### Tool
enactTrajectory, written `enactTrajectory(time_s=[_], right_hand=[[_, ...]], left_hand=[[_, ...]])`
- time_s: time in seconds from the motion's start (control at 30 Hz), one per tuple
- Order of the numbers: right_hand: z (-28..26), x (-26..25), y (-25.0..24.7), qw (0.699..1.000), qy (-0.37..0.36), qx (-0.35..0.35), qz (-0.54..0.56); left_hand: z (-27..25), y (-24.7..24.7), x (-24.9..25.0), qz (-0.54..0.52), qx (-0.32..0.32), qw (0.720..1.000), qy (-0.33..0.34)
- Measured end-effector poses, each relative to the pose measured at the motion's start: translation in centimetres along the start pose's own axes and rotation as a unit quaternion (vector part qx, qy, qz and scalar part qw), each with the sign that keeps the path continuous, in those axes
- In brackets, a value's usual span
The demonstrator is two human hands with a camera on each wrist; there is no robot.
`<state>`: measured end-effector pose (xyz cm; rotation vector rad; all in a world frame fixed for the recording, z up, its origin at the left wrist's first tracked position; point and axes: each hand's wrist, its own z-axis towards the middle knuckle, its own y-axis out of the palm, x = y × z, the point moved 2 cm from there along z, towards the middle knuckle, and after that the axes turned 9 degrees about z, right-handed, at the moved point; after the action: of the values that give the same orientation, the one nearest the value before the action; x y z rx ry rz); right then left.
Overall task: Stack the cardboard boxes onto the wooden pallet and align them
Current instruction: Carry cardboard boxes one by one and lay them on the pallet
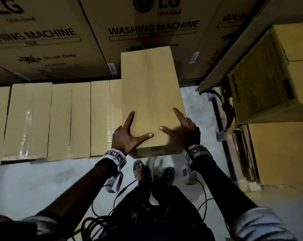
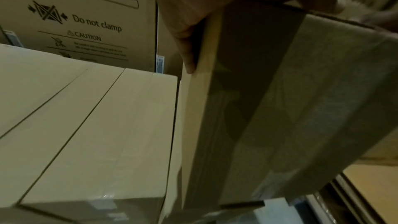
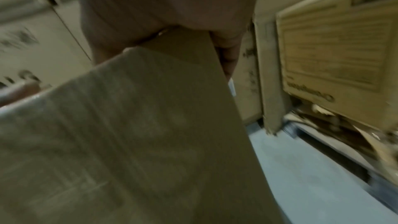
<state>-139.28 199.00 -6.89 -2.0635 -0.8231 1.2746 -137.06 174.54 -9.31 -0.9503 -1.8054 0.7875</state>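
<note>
Right-wrist view is smeared — print on the side carton (image 3: 336, 54) unreadable; the held box (image 1: 152, 101) hides the stack's end.

Bare floor (image 1: 197, 108) open right of held box (image 1: 150, 94); row of boxes (image 1: 60, 119) tight on its left, washing machine cartons (image 1: 147, 32) wall off behind, stacked cartons (image 1: 272, 80) far right

You are holding the carried box (image 1: 151, 94) between your left hand (image 1: 125, 138) and right hand (image 1: 185, 133) at the right end of the row of boxes (image 1: 51, 119), with the washing machine cartons (image 1: 147, 32) standing behind it, the stacked cartons (image 1: 272, 80) sitting to its right, and the floor (image 1: 34, 185) lying below.
</note>
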Motion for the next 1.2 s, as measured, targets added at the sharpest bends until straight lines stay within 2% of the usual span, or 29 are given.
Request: enactTrajectory(time_s=[0.17, 0.43, 0.77, 1.0, 1.2], right_hand=[[-0.8, -2.6, -3.6, 0.999, -0.022, -0.040, -0.027], [-2.6, -4.2, -7.9, 0.993, -0.110, -0.030, -0.012], [-2.6, -5.9, -12.0, 0.962, -0.255, -0.101, 0.004], [-5.0, -9.9, -9.6, 0.921, -0.341, -0.187, -0.010], [-8.9, -14.9, -4.9, 0.876, -0.415, -0.239, -0.064]], left_hand=[[-2.6, -3.5, 1.7, -0.007, 0.034, 0.999, -0.013], [-6.9, -6.5, 5.0, -0.001, 0.137, 0.990, -0.043], [-14.3, -7.9, 9.1, -0.002, 0.217, 0.965, -0.147], [-21.3, -8.5, 8.0, -0.030, 0.282, 0.924, -0.257], [-26.1, -8.6, 3.6, -0.073, 0.327, 0.880, -0.336]])
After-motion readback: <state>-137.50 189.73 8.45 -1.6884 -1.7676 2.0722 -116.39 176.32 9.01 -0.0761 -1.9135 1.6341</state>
